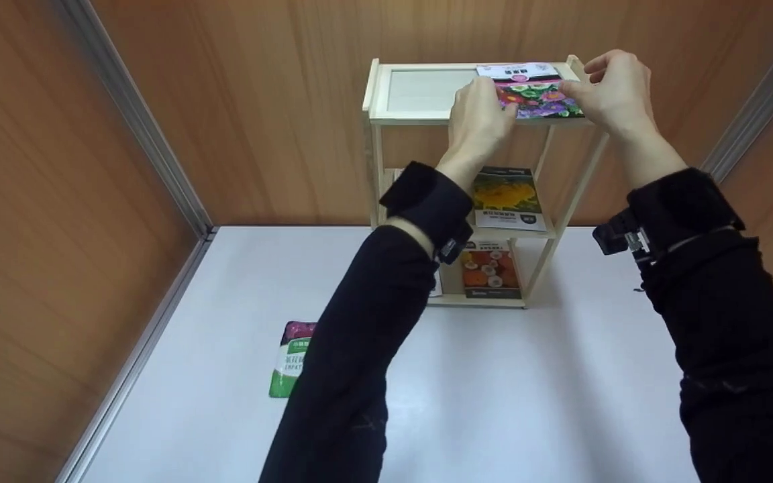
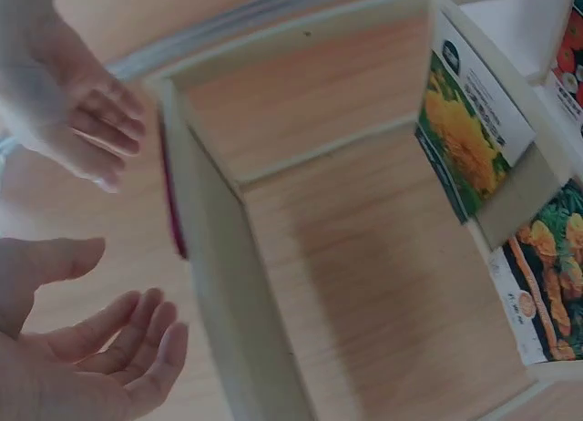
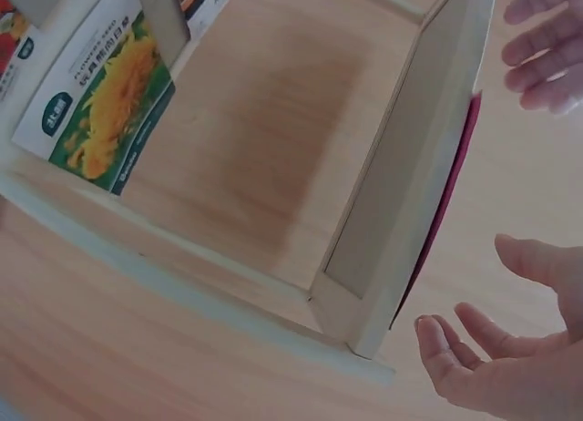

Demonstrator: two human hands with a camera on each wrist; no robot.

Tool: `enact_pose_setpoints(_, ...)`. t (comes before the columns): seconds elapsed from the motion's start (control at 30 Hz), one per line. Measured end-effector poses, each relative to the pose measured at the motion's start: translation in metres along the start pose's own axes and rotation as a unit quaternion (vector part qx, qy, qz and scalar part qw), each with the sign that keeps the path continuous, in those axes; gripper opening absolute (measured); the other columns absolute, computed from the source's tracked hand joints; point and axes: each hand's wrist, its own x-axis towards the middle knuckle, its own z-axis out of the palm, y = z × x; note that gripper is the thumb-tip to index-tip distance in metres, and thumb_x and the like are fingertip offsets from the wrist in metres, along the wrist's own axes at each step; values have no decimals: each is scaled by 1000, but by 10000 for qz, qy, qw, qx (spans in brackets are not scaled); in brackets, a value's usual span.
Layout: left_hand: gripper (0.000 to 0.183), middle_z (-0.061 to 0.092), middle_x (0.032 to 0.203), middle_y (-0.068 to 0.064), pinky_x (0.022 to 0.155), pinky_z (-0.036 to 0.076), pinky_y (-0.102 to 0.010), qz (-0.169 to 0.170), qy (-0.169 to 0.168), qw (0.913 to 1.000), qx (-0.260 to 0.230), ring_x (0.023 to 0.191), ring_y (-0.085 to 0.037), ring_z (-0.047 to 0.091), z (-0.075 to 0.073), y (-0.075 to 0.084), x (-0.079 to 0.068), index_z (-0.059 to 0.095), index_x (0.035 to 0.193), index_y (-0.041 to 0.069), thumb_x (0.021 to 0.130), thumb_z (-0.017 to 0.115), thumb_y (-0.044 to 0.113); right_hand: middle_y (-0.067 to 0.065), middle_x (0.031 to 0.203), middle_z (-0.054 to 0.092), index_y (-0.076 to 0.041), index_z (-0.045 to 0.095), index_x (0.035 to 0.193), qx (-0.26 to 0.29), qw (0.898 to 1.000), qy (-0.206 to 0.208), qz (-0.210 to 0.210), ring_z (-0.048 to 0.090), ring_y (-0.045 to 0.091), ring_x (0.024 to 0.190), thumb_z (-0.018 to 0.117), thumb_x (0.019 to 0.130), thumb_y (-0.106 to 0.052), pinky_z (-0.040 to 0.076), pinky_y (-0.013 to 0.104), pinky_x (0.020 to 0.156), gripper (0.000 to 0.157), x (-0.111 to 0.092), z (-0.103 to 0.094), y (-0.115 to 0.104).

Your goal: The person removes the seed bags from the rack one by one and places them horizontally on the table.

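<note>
A flower-seed packet (image 1: pixel 537 100) with pink, red and purple blooms lies flat on the top shelf, at its right end. My left hand (image 1: pixel 484 117) hovers by the packet's left edge, and my right hand (image 1: pixel 618 97) is at its right edge. From the wrists, the fingers look relaxed and spread. Both the left hand (image 2: pixel 100 348) and the right hand (image 3: pixel 510 357) stand a little off the shelf, holding nothing. Only the packet's magenta edge (image 3: pixel 446 207) shows there. The pale wooden rack (image 1: pixel 420 122) stands upright under both hands.
A yellow-flower packet (image 1: pixel 507 194) leans on the middle shelf, and an orange-red packet (image 1: pixel 490 272) on the bottom one. An orange-flower packet (image 2: pixel 551 275) shows beside them. A green and white pouch (image 1: pixel 289 362) lies on the white table (image 1: pixel 212 402), partly behind the left sleeve. Wood-grain panels (image 1: pixel 259 134) enclose the area.
</note>
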Motion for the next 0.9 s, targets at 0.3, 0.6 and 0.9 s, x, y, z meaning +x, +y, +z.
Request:
enact_pose_setpoints(0.3,18,53,98,4,77,34,-24,-424,732,9900,1124,92,-12,48,29,11,17,62,97,18,87,54,31,20,131,35,5,31,133,-388,9985,-249,292,38,27,114,47,87,-36,37,34,92,63,17,3,-2)
enact_pose_setpoints(0.6,35,47,108,-1,88,28,-31,-707,798,9763,1883,102,-17,41,42,11,16,64,101,22,84,51,49,22,119,43,12,37,125,-1054,9938,-343,84,42,29,98,53,84,-33,39,33,76,63,19,7,-9)
enact_pose_setpoints(0.9,24,42,111,-2,91,25,-33,-929,402,9704,2193,105,-19,35,46,20,15,63,94,26,88,46,43,23,131,35,10,31,131,-995,9928,-515,424,27,36,119,52,85,-32,25,43,99,65,19,7,-11)
